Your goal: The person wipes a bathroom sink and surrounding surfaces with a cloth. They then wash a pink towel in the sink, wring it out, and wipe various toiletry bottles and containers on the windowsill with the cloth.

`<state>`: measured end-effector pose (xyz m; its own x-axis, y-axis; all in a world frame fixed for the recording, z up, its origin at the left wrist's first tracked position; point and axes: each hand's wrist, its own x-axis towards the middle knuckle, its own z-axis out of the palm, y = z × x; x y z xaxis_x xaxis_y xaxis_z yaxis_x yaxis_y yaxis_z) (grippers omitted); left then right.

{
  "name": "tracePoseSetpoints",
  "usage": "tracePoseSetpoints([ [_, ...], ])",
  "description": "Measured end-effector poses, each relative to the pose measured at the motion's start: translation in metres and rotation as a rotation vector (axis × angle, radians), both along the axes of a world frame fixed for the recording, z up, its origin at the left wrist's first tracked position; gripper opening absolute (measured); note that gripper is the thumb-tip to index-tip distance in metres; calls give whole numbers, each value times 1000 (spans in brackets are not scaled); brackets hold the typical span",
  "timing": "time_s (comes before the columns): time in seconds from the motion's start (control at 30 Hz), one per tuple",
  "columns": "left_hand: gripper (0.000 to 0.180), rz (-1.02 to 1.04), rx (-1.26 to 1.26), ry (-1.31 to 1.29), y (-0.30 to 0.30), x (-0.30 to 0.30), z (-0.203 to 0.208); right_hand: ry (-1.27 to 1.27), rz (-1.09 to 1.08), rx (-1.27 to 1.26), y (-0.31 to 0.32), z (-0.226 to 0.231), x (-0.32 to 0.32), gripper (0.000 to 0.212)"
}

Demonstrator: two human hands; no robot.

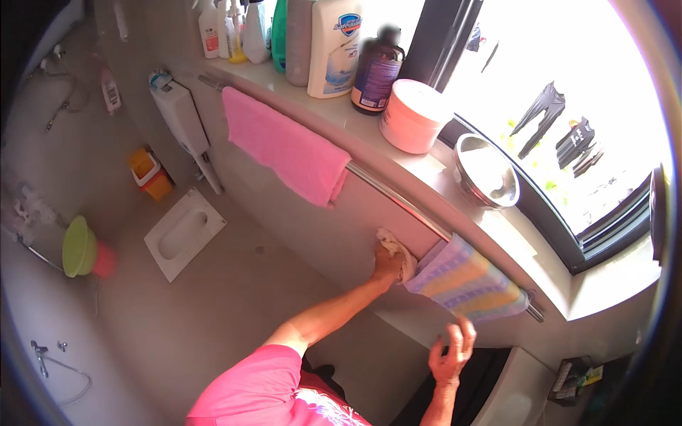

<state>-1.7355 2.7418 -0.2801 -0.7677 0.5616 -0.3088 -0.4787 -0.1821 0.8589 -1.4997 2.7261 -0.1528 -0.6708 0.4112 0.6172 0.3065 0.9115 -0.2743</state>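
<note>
Pressing crumpled cream cloth [406, 260] to wall [312, 220], left grip [387, 265] clamped on it, right grip [449, 358] apart

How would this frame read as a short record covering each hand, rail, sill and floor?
Left hand: the left hand grips a whitish cloth at the wall
Right hand: the right hand is empty, fingers apart, below the striped towel
Rail: pink towel and striped towel hang on the rail
Sill: bottles, pink tub, metal bowl
Floor: squat toilet
</note>
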Motion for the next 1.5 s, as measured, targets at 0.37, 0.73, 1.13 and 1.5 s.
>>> tracePoseSetpoints([
  [0.37, 38, -346, 301, -9, -40, -21, 48, 27, 170, -346, -13, -32, -120, 67],
  [0.73, 47, -319, 103, 183, -120, -98, 77, 165, -228, -120, -18, -73, -254, 57],
  [1.13, 46, 755, -170, 853, -211, -430, 92, 18, -162, 379, -37, -86, -343, 37],
  [1.5, 47, 160, -48, 452, -229, -367, 130, 456, -659, -17, -20, -70, -269, 37],
])
